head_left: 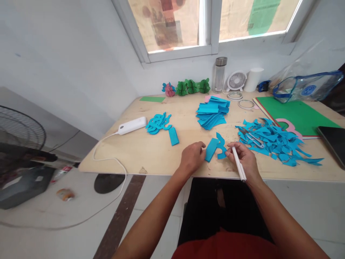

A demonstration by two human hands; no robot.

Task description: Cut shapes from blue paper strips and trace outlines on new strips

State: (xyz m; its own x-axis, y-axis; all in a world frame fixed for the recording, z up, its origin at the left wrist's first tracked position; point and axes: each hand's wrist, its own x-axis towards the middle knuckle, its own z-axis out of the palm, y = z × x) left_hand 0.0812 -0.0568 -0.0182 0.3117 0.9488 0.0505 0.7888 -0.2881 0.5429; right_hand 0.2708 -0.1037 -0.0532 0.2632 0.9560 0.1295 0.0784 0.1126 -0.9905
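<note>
Near the table's front edge, my left hand (192,157) has its fingers curled at the left edge of a folded blue paper strip (211,150). A white pen (238,162) lies between the fingers of my right hand (246,160), pointing down toward me. The fingertips of that hand touch the right side of a curvy blue paper cutout (221,146), which sits just right of the strip. Farther left lies another blue strip (174,136) next to a pile of curvy blue cutouts (156,123). Folded blue papers (212,112) are heaped behind my hands.
Blue scraps (272,138) with a small cutter (254,139) among them lie at right, near green sheets (302,111) and a dark tablet (332,138). A white power bank (132,125) trails a cable at left. A bottle (219,77) and small fan (237,81) stand behind.
</note>
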